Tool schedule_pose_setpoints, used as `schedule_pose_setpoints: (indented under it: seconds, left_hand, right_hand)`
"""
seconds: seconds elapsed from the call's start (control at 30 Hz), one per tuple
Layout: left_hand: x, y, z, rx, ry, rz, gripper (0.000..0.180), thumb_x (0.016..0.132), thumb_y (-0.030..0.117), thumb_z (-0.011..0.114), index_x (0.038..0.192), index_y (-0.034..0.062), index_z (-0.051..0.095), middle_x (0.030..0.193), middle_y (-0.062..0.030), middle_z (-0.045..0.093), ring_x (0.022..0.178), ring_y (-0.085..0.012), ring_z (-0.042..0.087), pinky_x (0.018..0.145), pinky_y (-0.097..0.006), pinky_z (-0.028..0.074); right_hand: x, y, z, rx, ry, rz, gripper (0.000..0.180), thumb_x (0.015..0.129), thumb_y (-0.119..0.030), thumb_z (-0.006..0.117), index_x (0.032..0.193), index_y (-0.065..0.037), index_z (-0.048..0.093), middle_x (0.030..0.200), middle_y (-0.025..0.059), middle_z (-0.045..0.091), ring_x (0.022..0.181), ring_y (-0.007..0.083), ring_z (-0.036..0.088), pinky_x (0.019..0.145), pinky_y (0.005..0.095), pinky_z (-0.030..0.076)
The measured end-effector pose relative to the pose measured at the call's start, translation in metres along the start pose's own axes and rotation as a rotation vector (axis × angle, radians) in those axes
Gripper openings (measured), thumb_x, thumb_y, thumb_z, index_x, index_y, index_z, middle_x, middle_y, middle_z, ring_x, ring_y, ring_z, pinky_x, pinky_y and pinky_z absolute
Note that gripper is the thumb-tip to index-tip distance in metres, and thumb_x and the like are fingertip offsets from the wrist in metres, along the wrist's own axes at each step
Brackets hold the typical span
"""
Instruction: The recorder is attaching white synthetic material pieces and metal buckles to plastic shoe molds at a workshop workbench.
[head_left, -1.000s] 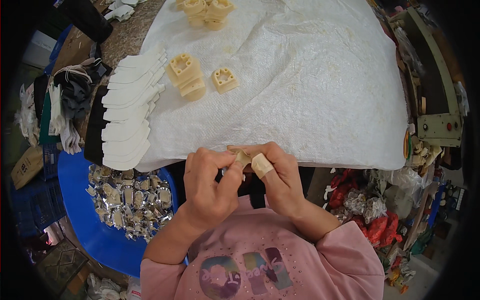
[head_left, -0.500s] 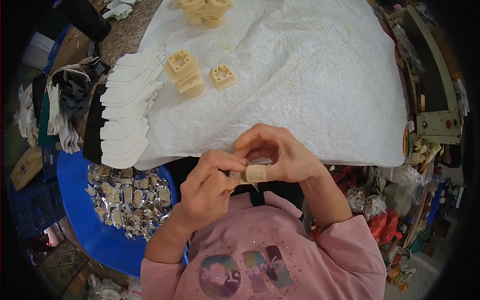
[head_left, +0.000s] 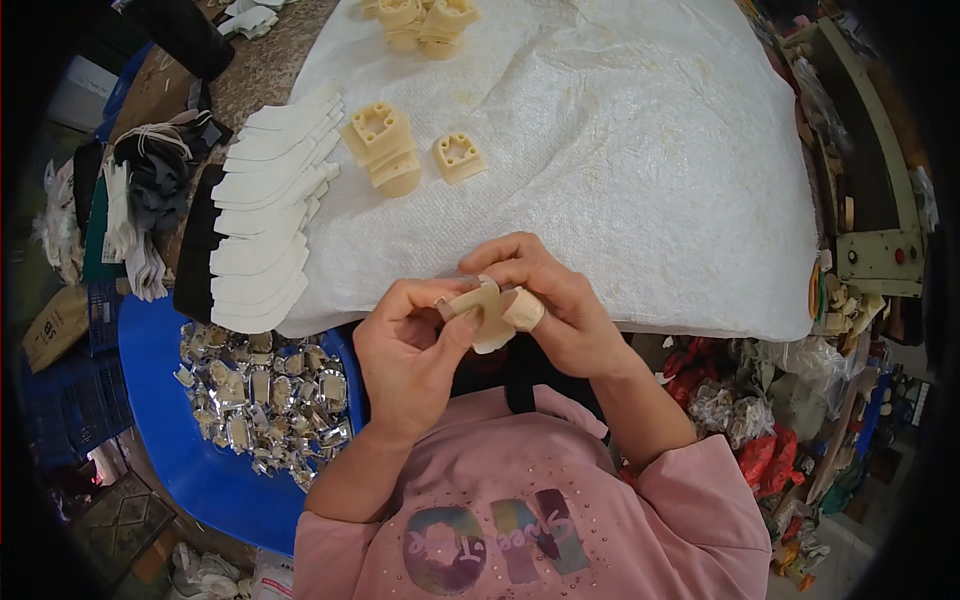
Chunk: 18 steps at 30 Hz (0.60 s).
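Observation:
Close to my chest, both hands meet on a small cream curved piece point(head_left: 488, 325), shaped like part of a shoe heel, with a shiny edge on its left. My left hand point(head_left: 405, 345) pinches it between thumb and fingers. From the other side my right hand point(head_left: 570, 315) is closed on it, fingertips at its upper edge; its thumb wears a beige wrap point(head_left: 523, 310). Beyond my hands a single cream heel block point(head_left: 459, 158) with holes stands on the white woven sheet point(head_left: 620, 200). Beside it is a leaning stack of heel blocks point(head_left: 385, 150).
To the left, white cut pieces point(head_left: 265, 230) overlap in a long row. Below them a blue tub point(head_left: 170, 430) holds many silver and cream pieces point(head_left: 265, 400). More heel blocks point(head_left: 425, 25) stand at the far edge. Plastic bags point(head_left: 740, 410) and a green-grey machine point(head_left: 880, 255) are at right.
The cream piece has been turned and raised slightly, and more of its broad face shows. My left thumb now presses on that face. The whole view has shifted a little.

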<state>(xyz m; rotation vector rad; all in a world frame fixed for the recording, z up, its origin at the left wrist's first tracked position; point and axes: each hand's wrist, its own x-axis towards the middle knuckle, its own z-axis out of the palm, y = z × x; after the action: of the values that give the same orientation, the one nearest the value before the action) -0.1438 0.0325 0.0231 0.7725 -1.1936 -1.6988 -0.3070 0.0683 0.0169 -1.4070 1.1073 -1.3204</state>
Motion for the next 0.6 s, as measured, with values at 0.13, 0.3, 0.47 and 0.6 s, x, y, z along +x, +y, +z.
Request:
schedule_pose_setpoints:
  seconds: [0.13,0.3,0.47,0.6]
  left_hand:
    - [0.0,-0.002,0.003,0.021,-0.031,0.022,0.014,0.085,0.003,0.066,0.093,-0.0043,0.057,0.1,-0.0129,0.063,0.088,-0.0114,0.058,0.079,-0.025,0.049]
    - [0.003,0.001,0.0,0.033,-0.034,0.005,0.015,0.085,0.005,0.067,0.091,-0.0051,0.058,0.098,-0.0115,0.063,0.084,-0.0102,0.059,0.075,-0.024,0.049]
    - [-0.004,0.003,0.008,0.184,0.001,0.031,0.015,0.084,0.008,0.068,0.091,-0.0026,0.06,0.096,-0.0108,0.063,0.078,-0.0098,0.057,0.07,-0.022,0.047]
    - [0.004,0.008,-0.002,0.638,-0.038,0.34,0.012,0.078,0.007,0.072,0.083,0.0012,0.063,0.101,-0.0135,0.059,0.078,-0.0148,0.056,0.068,-0.026,0.044]
  right_hand:
    - [0.0,-0.008,0.014,-0.307,0.184,-0.127,0.01,0.081,-0.003,0.055,0.091,-0.003,0.053,0.091,0.0093,0.051,0.088,0.0253,0.045,0.081,0.0354,0.038]
    - [0.0,-0.007,0.015,0.086,0.182,0.057,0.015,0.076,-0.001,0.055,0.091,-0.003,0.053,0.09,0.0103,0.051,0.085,0.0274,0.044,0.078,0.0351,0.038]
    - [-0.002,-0.003,0.01,-0.376,0.181,-0.163,0.011,0.08,-0.005,0.058,0.09,-0.005,0.054,0.091,0.0072,0.051,0.086,0.0223,0.046,0.079,0.0319,0.038]
    - [-0.006,-0.005,0.01,-0.107,0.149,-0.082,0.014,0.083,-0.011,0.063,0.093,-0.005,0.055,0.092,0.0047,0.053,0.088,0.0176,0.046,0.081,0.0312,0.039]
